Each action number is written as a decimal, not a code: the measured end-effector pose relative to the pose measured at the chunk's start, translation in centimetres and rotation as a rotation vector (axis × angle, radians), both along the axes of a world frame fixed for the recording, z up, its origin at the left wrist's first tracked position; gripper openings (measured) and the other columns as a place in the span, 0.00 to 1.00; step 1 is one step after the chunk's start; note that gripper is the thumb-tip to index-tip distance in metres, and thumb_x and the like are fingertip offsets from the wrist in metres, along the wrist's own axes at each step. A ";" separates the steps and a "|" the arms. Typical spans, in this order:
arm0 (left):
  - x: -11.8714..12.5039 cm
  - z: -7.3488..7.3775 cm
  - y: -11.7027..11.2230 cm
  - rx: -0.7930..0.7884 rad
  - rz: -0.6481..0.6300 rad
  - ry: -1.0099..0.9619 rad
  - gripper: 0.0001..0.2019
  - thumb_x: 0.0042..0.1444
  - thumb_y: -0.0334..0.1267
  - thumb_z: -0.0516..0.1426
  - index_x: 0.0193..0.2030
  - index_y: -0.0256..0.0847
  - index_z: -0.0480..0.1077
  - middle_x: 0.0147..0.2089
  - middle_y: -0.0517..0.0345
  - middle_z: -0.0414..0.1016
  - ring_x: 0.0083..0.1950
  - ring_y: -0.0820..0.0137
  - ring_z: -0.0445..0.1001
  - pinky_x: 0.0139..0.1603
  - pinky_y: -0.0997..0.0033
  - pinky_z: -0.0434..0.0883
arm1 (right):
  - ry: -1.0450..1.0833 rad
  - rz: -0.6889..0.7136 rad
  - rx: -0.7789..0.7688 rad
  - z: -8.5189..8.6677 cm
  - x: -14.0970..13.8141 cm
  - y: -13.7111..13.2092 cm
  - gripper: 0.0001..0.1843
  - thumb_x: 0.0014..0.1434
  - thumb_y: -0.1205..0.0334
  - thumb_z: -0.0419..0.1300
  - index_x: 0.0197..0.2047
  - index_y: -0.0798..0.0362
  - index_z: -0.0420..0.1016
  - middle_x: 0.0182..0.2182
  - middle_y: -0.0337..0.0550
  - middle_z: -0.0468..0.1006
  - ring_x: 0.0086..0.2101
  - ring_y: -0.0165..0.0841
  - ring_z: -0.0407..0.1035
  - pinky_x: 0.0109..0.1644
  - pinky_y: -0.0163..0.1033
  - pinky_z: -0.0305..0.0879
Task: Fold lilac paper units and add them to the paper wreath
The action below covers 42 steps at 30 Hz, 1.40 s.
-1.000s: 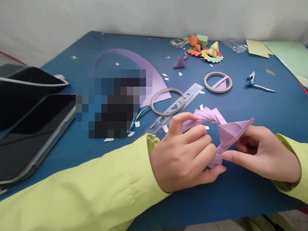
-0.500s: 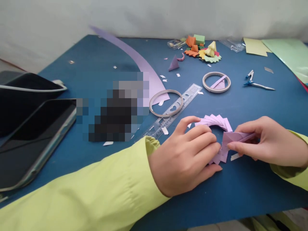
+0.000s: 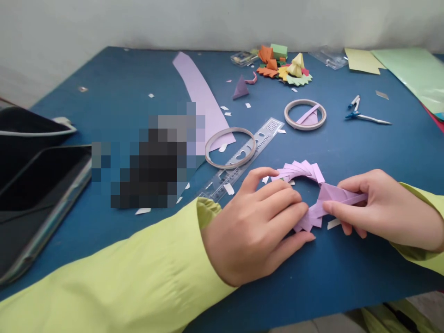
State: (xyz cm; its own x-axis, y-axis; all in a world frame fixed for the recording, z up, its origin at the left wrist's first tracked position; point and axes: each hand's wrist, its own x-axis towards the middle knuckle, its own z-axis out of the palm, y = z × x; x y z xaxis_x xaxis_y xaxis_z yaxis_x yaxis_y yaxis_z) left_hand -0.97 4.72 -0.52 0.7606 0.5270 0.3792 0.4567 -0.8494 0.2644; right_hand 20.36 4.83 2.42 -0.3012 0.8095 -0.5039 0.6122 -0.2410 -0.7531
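Observation:
A curved chain of folded lilac paper pieces [image 3: 301, 170] lies on the blue table [image 3: 132, 92], bending round like part of a ring. My left hand [image 3: 258, 224] presses down on its near end with curled fingers. My right hand [image 3: 378, 208] pinches a folded lilac paper piece [image 3: 338, 194] at the chain's right end, thumb and fingers closed on it. Both arms wear yellow-green sleeves.
A clear ruler [image 3: 243, 159] and a tape ring [image 3: 231, 148] lie just beyond my hands, a second tape ring [image 3: 305, 114] further back. A long lilac strip [image 3: 199, 95], folded coloured paper shapes [image 3: 284, 69], a compass [image 3: 364, 115], paper sheets [image 3: 412, 74] and a tablet [image 3: 38, 199] surround them.
The lilac chain, held up a second ago, now lies flat on the table. My right hand has lowered and pressed its folded piece against the chain's end. The long strip shifted.

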 end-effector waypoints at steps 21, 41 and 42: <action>0.1 -0.2 0.4 0.074 -0.026 0.031 0.11 0.65 0.37 0.52 0.37 0.33 0.71 0.37 0.51 0.78 0.39 0.63 0.75 0.54 0.53 0.64 | -0.075 0.251 0.358 -0.3 0.6 0.1 0.19 0.58 0.54 0.54 0.19 0.53 0.60 0.16 0.34 0.59 0.20 0.24 0.50 0.20 0.33 0.47; -0.1 -0.1 0.7 0.205 -0.175 -0.030 0.04 0.61 0.30 0.57 0.40 0.33 0.72 0.34 0.50 0.77 0.40 0.65 0.75 0.50 0.60 0.72 | -0.040 0.201 0.289 -0.3 0.4 0.1 0.15 0.56 0.57 0.54 0.20 0.52 0.58 0.18 0.34 0.53 0.21 0.24 0.47 0.20 0.32 0.46; -0.1 -0.2 0.8 0.198 -0.183 -0.030 0.04 0.62 0.30 0.57 0.40 0.32 0.72 0.35 0.50 0.77 0.40 0.65 0.75 0.50 0.60 0.73 | -0.041 0.203 0.286 -0.3 0.4 0.1 0.15 0.56 0.58 0.54 0.21 0.53 0.59 0.18 0.34 0.53 0.21 0.24 0.47 0.20 0.32 0.46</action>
